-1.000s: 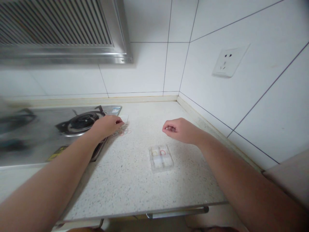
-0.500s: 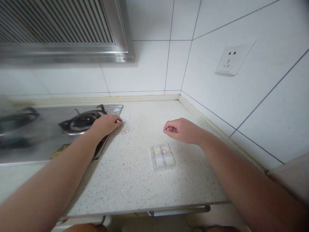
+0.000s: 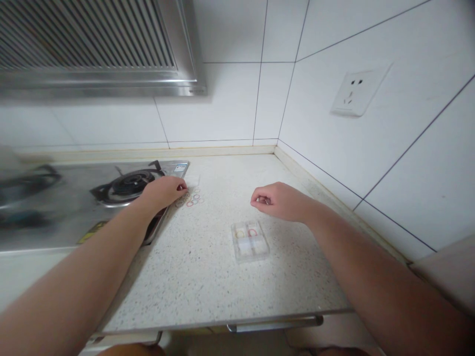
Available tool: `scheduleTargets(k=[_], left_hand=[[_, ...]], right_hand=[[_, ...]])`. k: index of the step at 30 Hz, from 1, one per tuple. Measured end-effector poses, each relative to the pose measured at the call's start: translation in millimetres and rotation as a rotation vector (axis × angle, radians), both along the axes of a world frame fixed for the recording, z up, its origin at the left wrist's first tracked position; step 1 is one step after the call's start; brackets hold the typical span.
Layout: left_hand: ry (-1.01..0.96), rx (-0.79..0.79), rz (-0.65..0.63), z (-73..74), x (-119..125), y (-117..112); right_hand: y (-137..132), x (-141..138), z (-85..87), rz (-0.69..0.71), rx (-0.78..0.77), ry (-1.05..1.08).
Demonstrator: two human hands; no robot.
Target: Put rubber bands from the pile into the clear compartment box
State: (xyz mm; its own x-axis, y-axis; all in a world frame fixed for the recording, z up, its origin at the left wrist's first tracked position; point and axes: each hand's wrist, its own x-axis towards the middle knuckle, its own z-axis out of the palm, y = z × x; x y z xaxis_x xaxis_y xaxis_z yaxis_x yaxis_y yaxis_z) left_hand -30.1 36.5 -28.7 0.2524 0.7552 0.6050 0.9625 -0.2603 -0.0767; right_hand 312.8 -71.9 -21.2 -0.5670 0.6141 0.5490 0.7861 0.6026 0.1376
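Note:
My left hand (image 3: 166, 192) is at the right edge of the stove, its fingertips pinched together beside a loose cluster of small coloured rings (image 3: 193, 200), which look like thin elastic bands. Whatever those fingertips hold, if anything, is hidden. Over the counter to the right hovers my right hand (image 3: 278, 200), thumb and fingers curled into a closed pinch; its contents cannot be made out. Nearer to me lies a clear divided box (image 3: 250, 254). In its two far compartments are a yellow ring (image 3: 240, 233) on the left and a red ring (image 3: 253, 232) on the right.
A clear flat piece (image 3: 193, 180) lies behind the loose rings. The gas stove (image 3: 74, 198) takes up the left side, under a range hood (image 3: 111, 81). Tiled walls meet at the back corner of the speckled counter (image 3: 193, 277). A socket (image 3: 354, 91) is on the right wall.
The fingertips of my left hand have drawn slightly left and closer together by the loose rings. My right hand and the divided box stay practically where they were.

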Motion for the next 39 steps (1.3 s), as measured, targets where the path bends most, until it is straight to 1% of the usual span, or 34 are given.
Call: scheduleTargets(k=[7,12,15,18,22,24,27,31,35,39], left_hand=[[0.008,0.027,-0.058,-0.5,5,-3],[-0.019,0.105,-0.162,0.3,19,-19],[-0.070,0.121,-0.283,0.2,31,-33],[-0.171,0.067,-0.449,-3.2,45,-47],[-0.320,-0.090,-0.739,-13.8,67,-65],[-0.387,-0.168,-0.829,-19.7,78,-74],[-0.452,-0.272,-0.919,-26.1,91,-85],[-0.503,-0.331,-0.985,-28.3,99,-92],[-0.530,-0.360,-0.992,-28.1,100,-94],[-0.538,-0.380,-1.015,-31.0,101,-92]], right_hand=[[1,0,-0.8,-0.005,-0.004,-0.006],[0,0,-0.5,-0.007,-0.003,-0.001],[-1,0,-0.2,-0.005,0.004,-0.002],[-1,-1,0.0,0.011,0.007,0.005],[-4,-4,-0.3,0.064,-0.015,0.044],[-7,-7,-1.0,0.107,-0.035,0.066],[-10,-10,-2.6,0.177,-0.085,0.113],[-13,-14,-4.2,0.255,-0.153,0.174],[-17,-18,-5.0,0.299,-0.170,0.197],[-19,-21,-6.1,0.332,-0.192,0.203]])
